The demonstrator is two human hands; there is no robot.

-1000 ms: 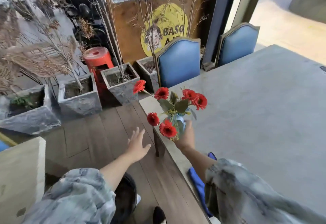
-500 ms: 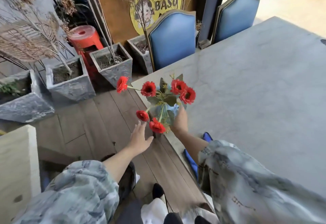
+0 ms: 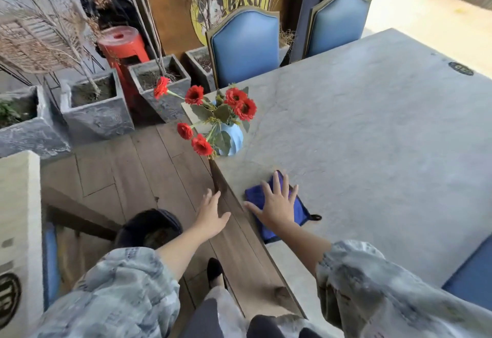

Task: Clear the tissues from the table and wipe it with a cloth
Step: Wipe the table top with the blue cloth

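A folded blue cloth (image 3: 300,211) lies near the left edge of the grey stone table (image 3: 372,138). My right hand (image 3: 277,202) rests flat on the cloth with its fingers spread. My left hand (image 3: 211,214) hovers open beside the table's edge, over the wooden floor, holding nothing. A pale blue vase of red flowers (image 3: 231,138) stands on the table's near-left corner, apart from both hands. No tissues show on the table.
Two blue chairs (image 3: 245,45) stand at the table's far side. Grey concrete planters (image 3: 98,109) and a red stool (image 3: 123,47) line the floor at left. A black bin (image 3: 149,228) sits below my left arm. Another pale table (image 3: 18,218) is at far left.
My right hand has let go of the flower vase, which now stands on the table, and has come back onto the blue cloth. My left hand stays open beside the edge.
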